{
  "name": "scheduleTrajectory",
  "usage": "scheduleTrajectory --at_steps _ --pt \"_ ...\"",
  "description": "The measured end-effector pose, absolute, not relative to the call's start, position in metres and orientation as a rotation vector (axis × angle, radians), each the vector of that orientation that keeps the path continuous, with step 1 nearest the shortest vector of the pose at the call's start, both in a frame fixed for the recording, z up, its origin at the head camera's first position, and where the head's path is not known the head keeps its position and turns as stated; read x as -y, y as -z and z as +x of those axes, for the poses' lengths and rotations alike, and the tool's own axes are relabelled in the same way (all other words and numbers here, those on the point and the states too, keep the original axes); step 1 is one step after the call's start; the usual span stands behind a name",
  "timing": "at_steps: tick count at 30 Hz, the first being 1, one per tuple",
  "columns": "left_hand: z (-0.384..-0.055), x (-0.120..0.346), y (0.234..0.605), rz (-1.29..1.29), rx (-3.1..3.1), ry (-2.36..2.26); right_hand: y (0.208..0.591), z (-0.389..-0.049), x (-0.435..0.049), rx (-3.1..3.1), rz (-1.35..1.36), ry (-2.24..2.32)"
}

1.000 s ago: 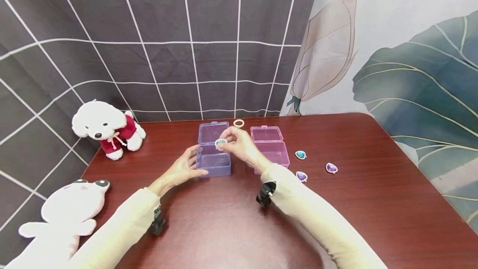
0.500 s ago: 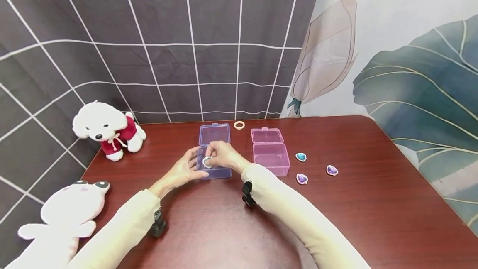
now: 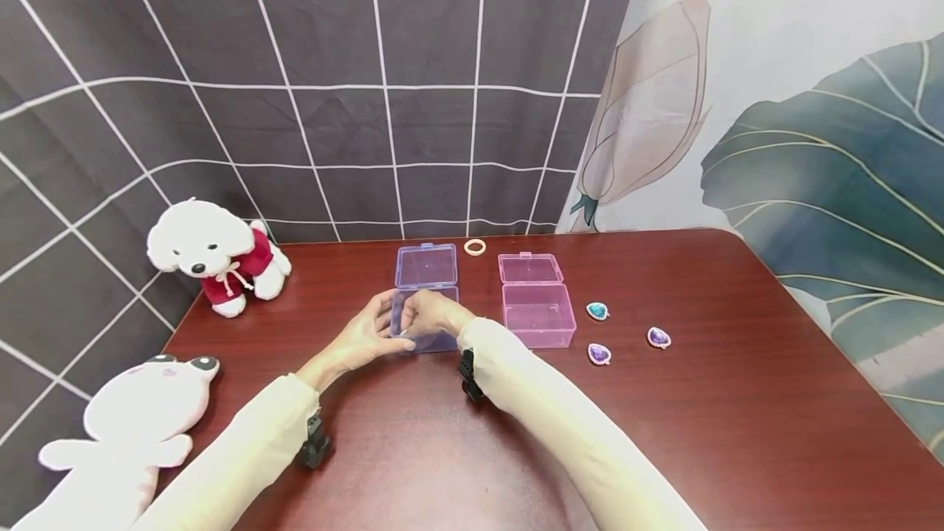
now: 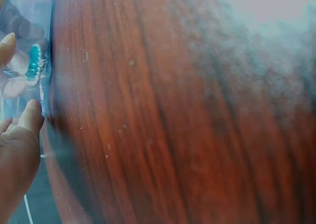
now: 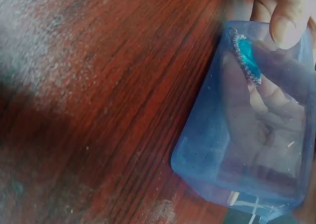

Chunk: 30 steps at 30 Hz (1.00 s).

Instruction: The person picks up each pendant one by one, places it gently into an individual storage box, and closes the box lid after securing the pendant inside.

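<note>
"Teal gem [image 5: 248, 58]: position?"
"Inside the blue box [image 3: 438, 342], right hand [image 3: 430, 314] pinching it between fingers."
"Left hand [image 3: 365, 331]?"
"Fingers gripping the box's left end."
"Outward?"
"Pink box [image 3: 553, 339] open just right; another teal gem [image 3: 597, 311] beyond it on the tabletop [image 3: 737, 408]."

Tabletop [image 3: 416, 441]: free in front between sleeves [image 3: 243, 445], and far right | Blue box [image 5: 202, 140]: mouth obstructed by right hand [image 3: 437, 315], left wall by left hand [image 3: 367, 331] | Pink box [image 3: 551, 338]: open overhead | Obstacles: three jewelled pieces [image 3: 599, 354] beyond its right wall
</note>
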State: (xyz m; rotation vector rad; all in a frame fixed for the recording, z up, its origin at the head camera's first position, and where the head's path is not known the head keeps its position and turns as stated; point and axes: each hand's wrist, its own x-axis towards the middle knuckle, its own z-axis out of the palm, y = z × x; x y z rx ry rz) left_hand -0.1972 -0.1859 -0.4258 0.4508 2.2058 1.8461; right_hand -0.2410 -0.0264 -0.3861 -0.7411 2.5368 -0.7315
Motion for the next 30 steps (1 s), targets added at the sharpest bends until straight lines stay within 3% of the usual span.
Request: scheduleTrajectory --at_steps 22,30 --pt "-0.198 0.183 0.427 0.477 -2.202 -1.814 0.385 -0.232 0.024 -2.593 -0.685 0.787" --pt "-0.197 0.185 0.425 0.427 -2.252 -1.786 0.341 -0.224 -0.012 -2.652 -0.883 1.175"
